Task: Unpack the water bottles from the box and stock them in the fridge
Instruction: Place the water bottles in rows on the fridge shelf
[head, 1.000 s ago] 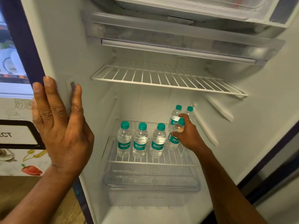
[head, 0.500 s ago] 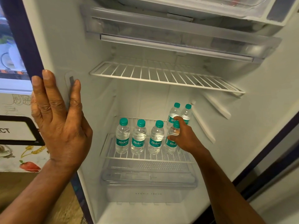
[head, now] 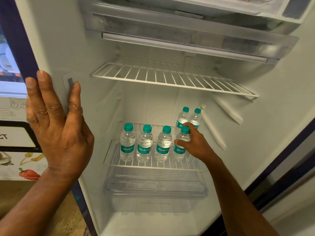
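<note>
Down it comes! The fourth bottle (head: 180, 149), tilted a second ago, now stands upright at the right end of the front row on the lower wire shelf (head: 153, 165), near its front right corner. The right hand (head: 196, 144) still wraps it from the right side, thumb across the front above the label, fingers curled behind. Three bottles (head: 144, 145) line up to its left along the front edge, and a rear pair (head: 182, 119) stands just behind, close to the knuckles. The left hand (head: 58, 130) hasn't budged: fingers straight, flat on the front edge of the fridge's left wall (head: 51, 40), holding nothing, well apart from the row. So the right hand is in play. Long axis vertical, base looks planted. I'd say let go and draw back toward the front right, clear of the rear pair.
</note>
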